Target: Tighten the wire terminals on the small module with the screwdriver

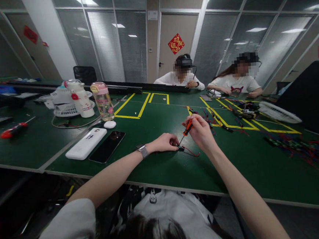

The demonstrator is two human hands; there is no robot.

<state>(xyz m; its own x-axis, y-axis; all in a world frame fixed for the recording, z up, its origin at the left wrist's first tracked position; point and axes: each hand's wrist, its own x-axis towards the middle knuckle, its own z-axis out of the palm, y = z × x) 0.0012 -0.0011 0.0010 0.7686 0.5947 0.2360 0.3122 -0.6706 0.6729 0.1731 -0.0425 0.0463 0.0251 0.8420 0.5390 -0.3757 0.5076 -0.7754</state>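
My right hand (200, 129) is closed round the orange and black handle of a screwdriver (188, 126). The screwdriver slants down to the left, and its tip meets a small wired part (181, 148) on the green table. My left hand (165, 142), wearing a watch (142, 150) on the wrist, has its fingers closed on that part and holds it against the tabletop. A thin red wire (192, 153) curves out from the part to the right. The part's exact kind is too small to make out.
Left of my hands lie a black phone (108, 146), a white power bank (86, 143) and a small white case (110, 124). Bottles (103, 102) stand behind them. Wired parts (305, 146) are heaped at the right, near a white basket (279, 112). Two people sit across the table.
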